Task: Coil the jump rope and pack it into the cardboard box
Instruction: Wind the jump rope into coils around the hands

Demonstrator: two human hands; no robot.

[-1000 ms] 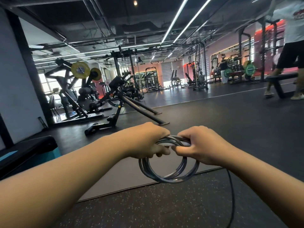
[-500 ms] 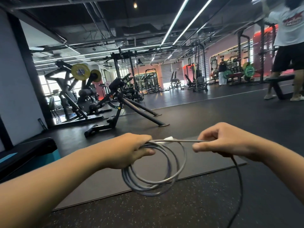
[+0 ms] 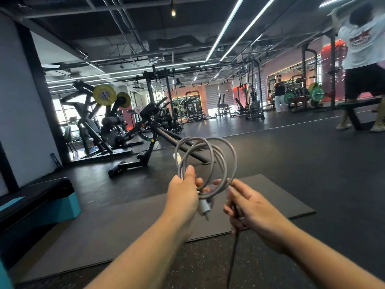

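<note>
Left hand (image 3: 183, 190) grips the coiled jump rope (image 3: 206, 155) upright before us, a pale handle (image 3: 203, 206) hanging below; right hand (image 3: 250, 207) holds the dark loose end (image 3: 234, 247), fingers loosely curled. We judge coiling nearly done; next, wind in that tail. No cardboard box visible, no legible writing.

Bare floor mat (image 3: 145, 217) lies open beneath and ahead of both hands; a black-and-teal step platform (image 3: 39, 205) blocks the left, an angled black bench frame (image 3: 154, 140) stands beyond, well apart
</note>
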